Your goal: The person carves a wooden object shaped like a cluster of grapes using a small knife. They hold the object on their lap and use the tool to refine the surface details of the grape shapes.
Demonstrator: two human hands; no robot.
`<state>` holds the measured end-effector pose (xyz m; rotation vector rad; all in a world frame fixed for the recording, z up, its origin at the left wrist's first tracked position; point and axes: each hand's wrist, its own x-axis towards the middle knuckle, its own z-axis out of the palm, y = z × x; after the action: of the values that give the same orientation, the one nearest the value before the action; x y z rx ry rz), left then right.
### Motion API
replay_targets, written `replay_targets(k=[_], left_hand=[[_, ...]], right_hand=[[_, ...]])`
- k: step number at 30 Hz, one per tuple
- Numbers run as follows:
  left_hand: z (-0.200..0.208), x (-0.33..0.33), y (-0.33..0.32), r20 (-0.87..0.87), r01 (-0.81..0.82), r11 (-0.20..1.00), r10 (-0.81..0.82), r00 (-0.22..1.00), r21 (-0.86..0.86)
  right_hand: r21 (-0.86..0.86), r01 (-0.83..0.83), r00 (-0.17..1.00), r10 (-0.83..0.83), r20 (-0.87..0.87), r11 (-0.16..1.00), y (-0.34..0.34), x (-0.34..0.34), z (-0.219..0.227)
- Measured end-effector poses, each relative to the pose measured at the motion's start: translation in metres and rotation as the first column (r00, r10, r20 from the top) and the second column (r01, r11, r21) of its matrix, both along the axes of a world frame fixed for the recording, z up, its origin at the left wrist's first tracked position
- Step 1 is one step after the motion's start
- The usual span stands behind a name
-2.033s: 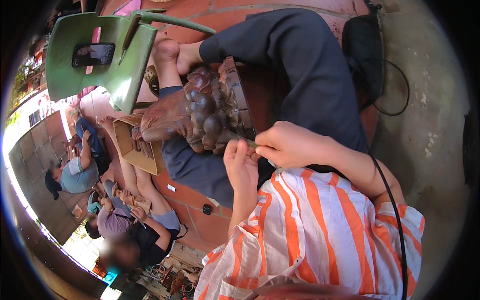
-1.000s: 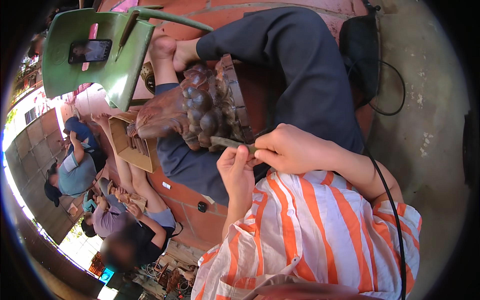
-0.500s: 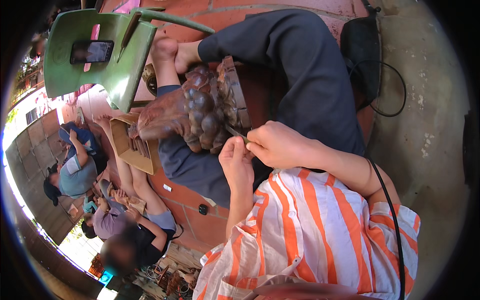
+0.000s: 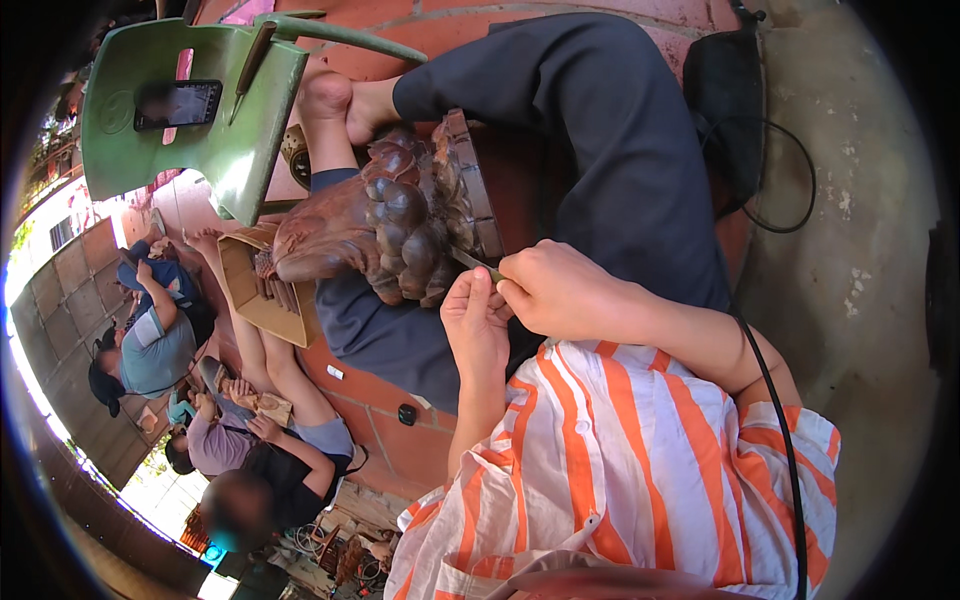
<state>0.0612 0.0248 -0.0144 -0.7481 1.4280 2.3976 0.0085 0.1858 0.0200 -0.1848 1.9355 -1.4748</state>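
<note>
A dark brown wood carving with rounded, ball-like forms and a flat base lies on its side across my lap. My right hand is closed round a slim carving knife with a greenish handle. The blade tip reaches the carving, in the recess between the rounded forms and the base. My left hand pinches the tool near the blade, thumb up, close beside the carving. The left fingertips are partly hidden.
A green plastic chair at the upper left bears a phone and a pointed tool with a wooden handle. An open cardboard box with several tools stands beside my leg. Other people sit at the left. A black cable runs past my right arm.
Both hands stay at nearly the same spot on the carving, with only a slight shift of the left hand and tool. The view has drifted a little.
</note>
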Motion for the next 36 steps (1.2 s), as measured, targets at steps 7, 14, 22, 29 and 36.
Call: replay_targets(k=[7, 14, 22, 29, 36], left_hand=[[0.039, 0.009, 0.007, -0.149, 0.003, 0.997, -0.014, 0.989, -0.076], [0.007, -0.001, 0.007, 0.002, 0.032, 0.998, -0.032, 0.999, 0.062], [0.031, 0.011, -0.003, -0.178, 0.019, 1.000, -0.022, 0.984, -0.021], [0.010, -0.002, 0.007, -0.015, 0.011, 1.000, -0.011, 1.000, 0.024], [0.030, 0.020, -0.009, -0.110, -0.002, 0.999, 0.008, 0.994, 0.049]], right_hand=[[-0.151, -0.046, 0.991, 0.027, -0.128, 0.987, 0.016, 0.009, 0.016], [0.084, -0.011, 0.992, 0.022, -0.128, 0.996, 0.005, 0.005, 0.007], [-0.046, -0.050, 0.985, 0.042, -0.169, 0.998, 0.012, 0.009, 0.028], [0.075, -0.022, 0.986, 0.034, -0.161, 0.997, 0.000, 0.007, 0.013], [-0.021, 0.004, 0.966, -0.010, -0.258, 1.000, -0.002, 0.024, 0.041]])
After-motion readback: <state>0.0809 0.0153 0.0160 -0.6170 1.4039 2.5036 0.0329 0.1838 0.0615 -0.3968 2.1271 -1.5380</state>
